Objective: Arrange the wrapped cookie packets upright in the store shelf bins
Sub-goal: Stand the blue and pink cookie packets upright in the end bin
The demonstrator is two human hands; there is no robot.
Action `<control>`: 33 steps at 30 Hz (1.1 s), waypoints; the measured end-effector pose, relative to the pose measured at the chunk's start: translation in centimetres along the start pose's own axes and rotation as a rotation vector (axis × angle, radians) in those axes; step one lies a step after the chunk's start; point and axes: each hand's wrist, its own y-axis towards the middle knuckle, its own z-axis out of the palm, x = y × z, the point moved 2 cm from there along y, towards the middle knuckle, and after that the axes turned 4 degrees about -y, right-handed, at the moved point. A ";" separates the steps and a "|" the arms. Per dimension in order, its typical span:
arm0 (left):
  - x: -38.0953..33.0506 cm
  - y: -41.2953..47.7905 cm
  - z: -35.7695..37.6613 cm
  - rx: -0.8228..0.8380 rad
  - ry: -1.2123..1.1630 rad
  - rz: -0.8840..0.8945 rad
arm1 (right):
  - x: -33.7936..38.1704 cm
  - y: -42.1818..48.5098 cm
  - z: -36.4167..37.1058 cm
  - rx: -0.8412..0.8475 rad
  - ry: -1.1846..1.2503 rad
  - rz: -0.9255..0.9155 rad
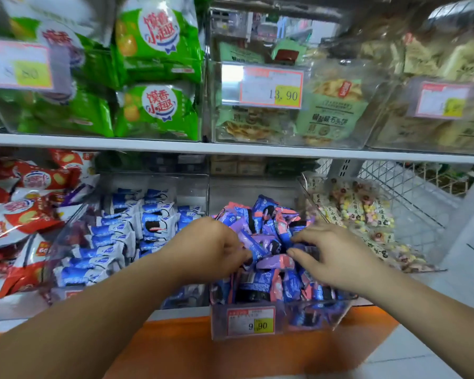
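A clear plastic bin on the lower shelf is heaped with blue, pink and purple cookie packets. Both my hands are in the middle of that heap. My left hand has its fingers curled around a purple and blue packet. My right hand reaches in from the right, thumb and fingers pinching a dark packet beside it. Some packets at the back stand upright, while those in front lie jumbled. The fingertips of both hands are partly hidden among the wrappers.
Left of it stands a bin of blue and white cookie packets, then red snack bags. A bin of pastel candy packets sits to the right by a wire basket. Upper shelf bins hold green bags. An orange ledge runs below.
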 end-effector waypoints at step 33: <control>-8.3 -2.1 5.2 0.025 0.092 0.200 | -0.2 -6.7 1.2 -0.140 0.227 -0.229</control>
